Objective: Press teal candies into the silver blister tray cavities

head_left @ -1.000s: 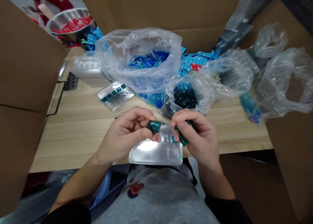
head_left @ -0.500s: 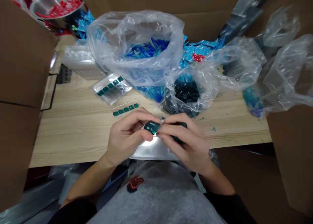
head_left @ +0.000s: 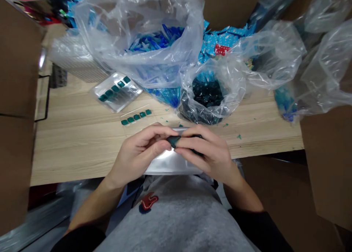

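My left hand [head_left: 139,151] is closed, its thumb and fingers pinching a glossy dark green gem-like piece [head_left: 173,140]. From the other side, my right hand [head_left: 213,149] grips the same piece with its fingertips. More dark green [head_left: 198,152] shows between the right fingers; whether it is a separate piece, I cannot tell. Both hands are over a shiny silver tray [head_left: 167,165] at the table's front edge. Beyond the left hand lies a clear strip [head_left: 139,123] with a row of several green pieces. Farther back, a clear plastic tray [head_left: 121,103] holds another such row.
An open bag [head_left: 233,98] of dark green pieces stands just beyond my hands. Behind it rises a large clear bag [head_left: 110,43] of blue pieces. Stacked clear trays [head_left: 77,59] are at the left, blue packets [head_left: 228,37] at the back. Green scraps dot the wooden table [head_left: 71,142].
The view has shifted, so the bags and trays at the back sit higher in the picture. The green piece between my hands has turned and shows less of its surface.
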`<state>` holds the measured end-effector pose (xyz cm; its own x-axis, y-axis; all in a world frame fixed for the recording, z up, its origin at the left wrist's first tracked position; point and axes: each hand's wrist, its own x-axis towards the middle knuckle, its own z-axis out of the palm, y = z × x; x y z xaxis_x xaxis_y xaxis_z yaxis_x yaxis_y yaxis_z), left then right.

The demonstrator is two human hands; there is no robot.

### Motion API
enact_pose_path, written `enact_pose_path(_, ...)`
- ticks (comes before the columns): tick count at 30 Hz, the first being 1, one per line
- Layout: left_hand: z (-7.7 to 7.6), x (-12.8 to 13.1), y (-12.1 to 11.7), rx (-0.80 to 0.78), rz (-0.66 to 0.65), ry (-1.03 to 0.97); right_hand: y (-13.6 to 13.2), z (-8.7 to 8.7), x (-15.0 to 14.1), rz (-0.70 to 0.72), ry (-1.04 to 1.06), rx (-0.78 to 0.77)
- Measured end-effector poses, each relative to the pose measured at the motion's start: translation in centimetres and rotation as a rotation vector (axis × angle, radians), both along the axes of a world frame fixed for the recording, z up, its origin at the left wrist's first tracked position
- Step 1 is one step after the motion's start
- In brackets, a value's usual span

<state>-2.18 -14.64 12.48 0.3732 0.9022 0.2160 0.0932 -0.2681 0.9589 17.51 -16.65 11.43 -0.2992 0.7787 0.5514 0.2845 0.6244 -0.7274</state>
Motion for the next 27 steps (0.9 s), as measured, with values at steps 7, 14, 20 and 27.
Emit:
enact_pose_path(7,-0.8,-1.1,-0.2,0.424,-0.073,0.469,0.1,-1.7,3.1,-0.398,0.589,-0.479)
enact_pose_path(14,-1.1,0.1,-0.4,0.579,-0.169,0.567,0.6,-2.7,4.1,-0.188,0.773,-0.727)
enact_pose_path(20,-1.8,0.6,-1.0,0.650,-0.097,0.620,0.8,-2.4,3.3,-0.038,0.914,-0.840)
enact_pose_path(27,-0.9,0.4,-0.6,0.495,-0.034,0.560,0.9,-1.2,0.7,0.133,0.963,-0.855)
